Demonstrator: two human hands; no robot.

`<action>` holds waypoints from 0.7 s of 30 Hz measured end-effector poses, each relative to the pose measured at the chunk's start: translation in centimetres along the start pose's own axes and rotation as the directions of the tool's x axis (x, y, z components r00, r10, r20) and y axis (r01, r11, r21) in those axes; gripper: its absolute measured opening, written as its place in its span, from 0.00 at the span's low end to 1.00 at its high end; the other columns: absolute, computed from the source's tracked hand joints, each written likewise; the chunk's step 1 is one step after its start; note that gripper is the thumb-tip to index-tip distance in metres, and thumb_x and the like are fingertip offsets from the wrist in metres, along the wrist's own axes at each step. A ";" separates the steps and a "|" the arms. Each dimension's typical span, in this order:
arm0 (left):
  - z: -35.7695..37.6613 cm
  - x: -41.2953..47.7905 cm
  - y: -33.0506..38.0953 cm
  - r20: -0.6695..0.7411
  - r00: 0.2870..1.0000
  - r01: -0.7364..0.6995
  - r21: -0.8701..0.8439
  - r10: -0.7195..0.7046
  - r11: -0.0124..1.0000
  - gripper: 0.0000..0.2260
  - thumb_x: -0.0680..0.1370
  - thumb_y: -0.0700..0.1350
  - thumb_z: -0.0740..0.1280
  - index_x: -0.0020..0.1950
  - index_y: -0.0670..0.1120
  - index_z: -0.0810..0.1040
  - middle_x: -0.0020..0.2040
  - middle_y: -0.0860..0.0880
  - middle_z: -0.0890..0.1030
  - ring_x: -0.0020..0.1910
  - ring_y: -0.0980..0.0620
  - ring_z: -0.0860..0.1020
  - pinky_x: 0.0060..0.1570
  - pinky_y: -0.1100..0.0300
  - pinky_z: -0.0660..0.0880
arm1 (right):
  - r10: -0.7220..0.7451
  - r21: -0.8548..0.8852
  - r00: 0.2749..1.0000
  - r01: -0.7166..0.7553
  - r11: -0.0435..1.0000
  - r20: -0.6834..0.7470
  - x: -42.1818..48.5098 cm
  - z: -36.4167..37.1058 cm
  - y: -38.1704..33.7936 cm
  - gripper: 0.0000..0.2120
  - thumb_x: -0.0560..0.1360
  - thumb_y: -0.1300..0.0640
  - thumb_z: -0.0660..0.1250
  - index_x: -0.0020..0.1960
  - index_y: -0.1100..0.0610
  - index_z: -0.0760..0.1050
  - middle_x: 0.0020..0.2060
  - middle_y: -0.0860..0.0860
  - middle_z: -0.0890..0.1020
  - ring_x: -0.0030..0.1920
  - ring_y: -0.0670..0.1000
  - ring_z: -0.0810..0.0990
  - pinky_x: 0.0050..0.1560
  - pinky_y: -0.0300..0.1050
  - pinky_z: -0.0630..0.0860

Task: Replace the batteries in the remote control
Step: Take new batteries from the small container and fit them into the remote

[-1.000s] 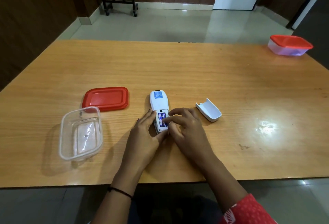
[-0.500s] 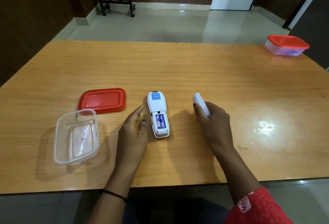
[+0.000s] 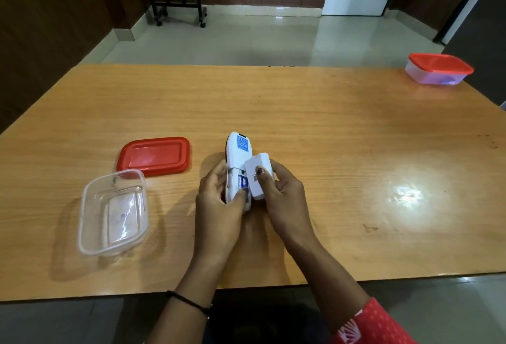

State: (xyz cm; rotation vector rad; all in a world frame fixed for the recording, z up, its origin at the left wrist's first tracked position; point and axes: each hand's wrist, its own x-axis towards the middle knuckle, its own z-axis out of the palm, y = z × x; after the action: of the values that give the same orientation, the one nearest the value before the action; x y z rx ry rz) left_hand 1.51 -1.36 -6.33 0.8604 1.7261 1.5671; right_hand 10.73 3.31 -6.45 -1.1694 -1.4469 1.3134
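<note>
Head view: your left hand [image 3: 219, 201] grips the white remote control [image 3: 237, 160] by its near end, back side up, above the table [image 3: 328, 152]. Your right hand [image 3: 279, 193] pinches the battery cover [image 3: 256, 176] against the open compartment, hiding most of the blue batteries [image 3: 242, 180]. Your thumbs hide the remote's near end.

Both hands meet over the table edge, left hand [image 3: 219, 201] and right hand [image 3: 279, 193] apparently curled closed, gripping
</note>
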 end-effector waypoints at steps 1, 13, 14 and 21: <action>0.1 0.0 0.1 -0.016 0.999 0.032 -0.043 -0.033 0.999 0.27 0.74 0.32 0.66 0.71 0.48 0.67 0.63 0.52 0.76 0.59 0.59 0.77 0.48 0.68 0.76 | 0.025 0.035 1.000 -0.025 0.999 0.003 0.0 -0.1 0.0 0.13 0.78 0.51 0.62 0.62 0.49 0.75 0.45 0.51 0.86 0.44 0.50 0.85 0.46 0.50 0.80; -1.2 0.6 1.9 0.336 0.904 0.428 -0.670 -0.266 0.607 0.24 0.72 0.27 0.54 0.65 0.40 0.73 0.51 0.38 0.82 0.43 0.46 0.83 0.37 0.56 0.81 | -0.135 -0.224 0.988 0.114 0.968 -0.080 -1.2 0.7 -1.1 0.13 0.80 0.55 0.57 0.60 0.48 0.77 0.50 0.47 0.77 0.47 0.38 0.76 0.46 0.29 0.72; -1.1 0.6 2.0 0.332 0.906 0.423 -0.692 -0.263 0.585 0.24 0.72 0.27 0.54 0.65 0.40 0.72 0.50 0.39 0.83 0.41 0.47 0.83 0.36 0.58 0.80 | -0.160 -0.269 0.984 0.133 0.954 -0.078 -1.3 0.8 -1.1 0.13 0.80 0.55 0.57 0.61 0.49 0.77 0.50 0.47 0.75 0.45 0.37 0.75 0.44 0.26 0.69; -0.7 0.2 2.0 0.354 0.896 0.444 -0.714 -0.267 0.541 0.11 0.77 0.40 0.58 0.49 0.40 0.79 0.42 0.44 0.84 0.38 0.51 0.83 0.36 0.62 0.80 | -0.220 -0.397 0.974 0.184 0.899 -0.047 -1.8 1.2 -0.8 0.13 0.80 0.56 0.57 0.61 0.52 0.75 0.52 0.47 0.75 0.44 0.41 0.74 0.43 0.30 0.69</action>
State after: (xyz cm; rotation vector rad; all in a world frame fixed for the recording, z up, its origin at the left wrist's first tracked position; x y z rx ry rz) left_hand 0.92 -1.50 -4.24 0.1687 0.8039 1.6296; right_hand 9.84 1.25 -5.79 -1.2702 -1.7631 0.8375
